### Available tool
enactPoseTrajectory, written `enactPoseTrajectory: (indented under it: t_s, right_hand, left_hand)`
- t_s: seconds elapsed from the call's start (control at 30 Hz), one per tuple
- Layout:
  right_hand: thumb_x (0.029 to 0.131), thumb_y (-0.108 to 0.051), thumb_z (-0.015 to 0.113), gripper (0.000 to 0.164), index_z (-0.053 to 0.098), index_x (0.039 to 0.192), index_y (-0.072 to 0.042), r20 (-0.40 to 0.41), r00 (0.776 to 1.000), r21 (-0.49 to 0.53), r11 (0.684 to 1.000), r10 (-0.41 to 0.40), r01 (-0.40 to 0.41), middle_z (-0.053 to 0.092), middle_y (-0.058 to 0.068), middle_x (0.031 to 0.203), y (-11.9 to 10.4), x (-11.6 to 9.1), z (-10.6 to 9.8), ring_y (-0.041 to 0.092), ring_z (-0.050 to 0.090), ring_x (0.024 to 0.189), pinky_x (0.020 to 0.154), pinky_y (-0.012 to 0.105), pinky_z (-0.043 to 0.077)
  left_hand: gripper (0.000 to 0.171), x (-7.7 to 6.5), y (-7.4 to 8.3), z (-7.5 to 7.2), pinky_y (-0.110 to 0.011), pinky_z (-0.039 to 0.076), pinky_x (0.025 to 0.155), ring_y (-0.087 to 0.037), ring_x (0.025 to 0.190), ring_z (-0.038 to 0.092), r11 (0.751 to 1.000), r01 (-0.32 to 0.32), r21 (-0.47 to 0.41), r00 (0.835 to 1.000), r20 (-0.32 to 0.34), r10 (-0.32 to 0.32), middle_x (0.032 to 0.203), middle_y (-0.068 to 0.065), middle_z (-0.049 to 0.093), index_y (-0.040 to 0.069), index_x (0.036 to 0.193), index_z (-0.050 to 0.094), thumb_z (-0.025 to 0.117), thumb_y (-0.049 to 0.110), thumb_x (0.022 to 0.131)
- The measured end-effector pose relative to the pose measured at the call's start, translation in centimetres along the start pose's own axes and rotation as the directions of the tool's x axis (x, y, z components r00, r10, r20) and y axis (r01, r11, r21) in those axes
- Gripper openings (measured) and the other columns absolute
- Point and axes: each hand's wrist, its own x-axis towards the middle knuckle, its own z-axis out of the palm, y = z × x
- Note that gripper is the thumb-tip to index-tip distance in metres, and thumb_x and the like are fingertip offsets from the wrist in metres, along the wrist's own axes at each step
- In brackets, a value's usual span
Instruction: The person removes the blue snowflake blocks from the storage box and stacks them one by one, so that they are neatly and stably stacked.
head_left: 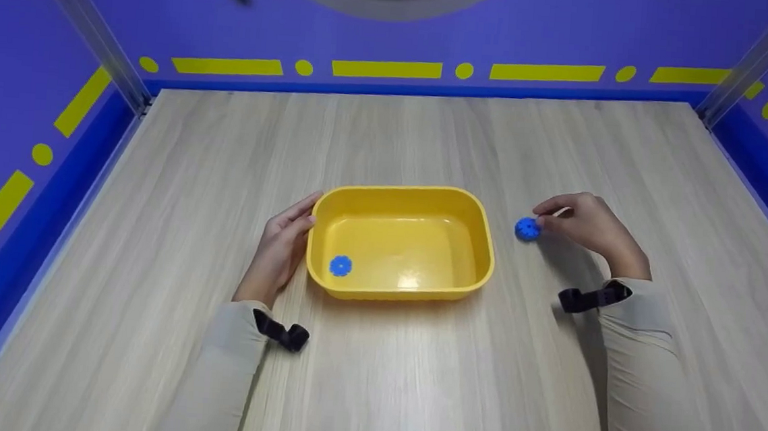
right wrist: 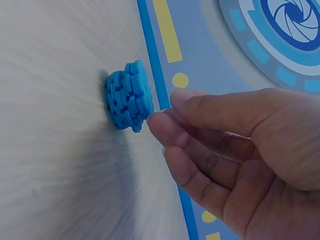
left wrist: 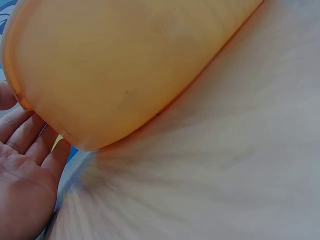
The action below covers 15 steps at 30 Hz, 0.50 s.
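A yellow plastic basin point(head_left: 397, 294) rests on the table. My left hand point(head_left: 278, 245) holds its left end, thumb at the rim and fingers along the outer wall; the basin's side point(left wrist: 115, 75) fills much of the left wrist view. One blue flower-shaped disc point(head_left: 340, 266) lies inside, in the near left corner. Right of the basin, a short stack of blue flower-shaped discs point(right wrist: 125, 95) stands on the table, its top disc slightly offset. My right hand point(head_left: 583, 223) is beside this stack, fingers loosely bent, with an index fingertip right at the top disc's edge.
The wood-grain table point(head_left: 406, 379) is bounded by blue-purple panels point(head_left: 396, 40) with yellow markings at the back and sides. Each wrist wears a black strap; the right strap point(head_left: 594, 299) casts a shadow on the table.
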Motion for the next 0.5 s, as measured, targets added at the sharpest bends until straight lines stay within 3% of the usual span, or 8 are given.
enactPoseTrajectory:
  t_s: [0.2, 0.5]
  right_hand:
    - [0.091, -0.017, 0.062, 0.025, 0.071, 0.112, -0.004, -0.01, 1.0, -0.002, 1.0, -0.007, 0.007, 0.069, 0.017, 0.108, -0.14, -0.04, -0.12, 0.016, 0.061, 0.084, 0.07, 0.017, 0.048]
    - [0.092, -0.021, 0.062, 0.027, 0.07, 0.112, -0.005, -0.018, 0.999, 0.005, 1.0, -0.029, 0.029, 0.069, 0.016, 0.108, -0.5, -0.15, -0.19, 0.022, 0.063, 0.088, 0.074, 0.018, 0.048]
  left_hand:
    - [0.049, 0.02, 0.01, 0.07, -0.03, 0.041, 0.109, -0.02, 0.136, 0.043, 1.0, 0.008, 0.01, 1.0, -0.003, -0.008, 0.15, -0.01, 0.042, 0.001, 0.144, 0.042, 0.049, 0.003, 0.095]
    - [0.05, 0.03, 0.0, 0.13, -0.027, 0.042, 0.108, -0.019, 0.136, 0.043, 1.0, 0.008, -0.005, 1.0, 0.0, -0.008, 0.15, -0.009, 0.042, 0.002, 0.144, 0.042, 0.049, 0.004, 0.094]
